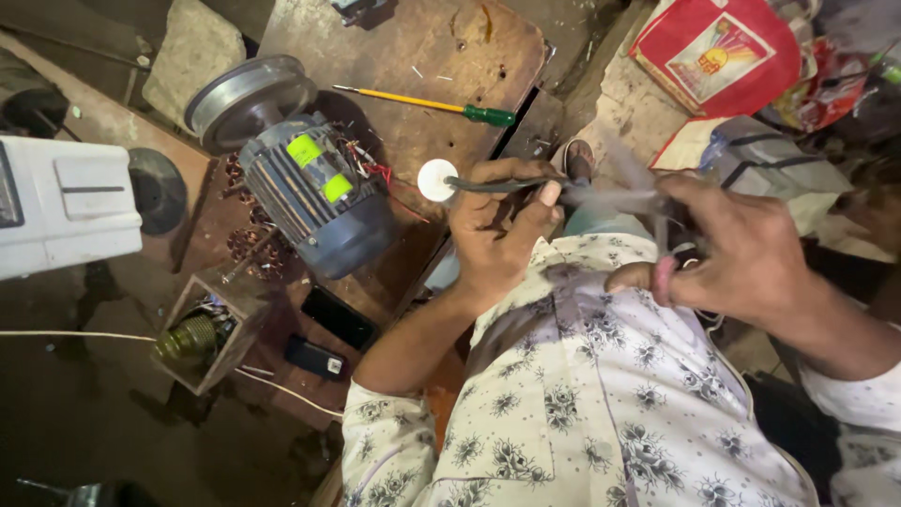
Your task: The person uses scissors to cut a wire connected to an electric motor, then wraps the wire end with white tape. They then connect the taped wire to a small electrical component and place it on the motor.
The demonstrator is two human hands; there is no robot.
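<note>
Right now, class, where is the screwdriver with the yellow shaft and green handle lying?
In the head view, the screwdriver lies on the brown wooden board, upper centre, just beyond the blue-grey electric motor and above the left hand.

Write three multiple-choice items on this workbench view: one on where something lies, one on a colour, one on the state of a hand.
1. Where does the screwdriver lie?
A. On the brown board beyond the motor
B. In the wooden box
C. On the person's lap

2. What colour is the screwdriver's handle?
A. Red
B. Green
C. White

3. What is the left hand doing?
A. Resting flat and empty
B. Gripping a thin dark strip
C. Holding the motor's pulley

Answers:
1 A: it lies on the board, past the blue-grey motor.
2 B: the handle is green on a yellow shaft.
3 B: the fingers close round the dark strip, which runs across to the right hand, with a small white disc at its far end.
</note>
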